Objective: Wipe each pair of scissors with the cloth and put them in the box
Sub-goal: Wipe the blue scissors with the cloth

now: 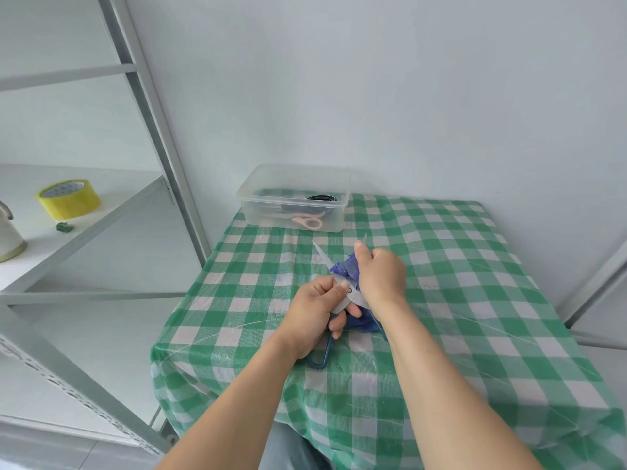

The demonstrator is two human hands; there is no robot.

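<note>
Over the middle of the checked table, my left hand (320, 310) grips a pair of scissors (322, 257) near the pivot. Its blades are spread apart and point away from me, and its dark blue handle loop (319, 359) sticks out below my palm. My right hand (380, 276) clutches a bunched blue cloth (346, 269) around the right blade. A clear plastic box (295, 198) stands at the table's far left corner. A pink-handled pair of scissors (307, 221) and a dark pair (320, 198) lie inside it.
A green and white checked cloth covers the table (458, 300). To the left stands a grey metal shelf (84, 218) with a roll of yellow tape (68, 198) and a pale jug (8, 235) on it. A white wall runs behind the table.
</note>
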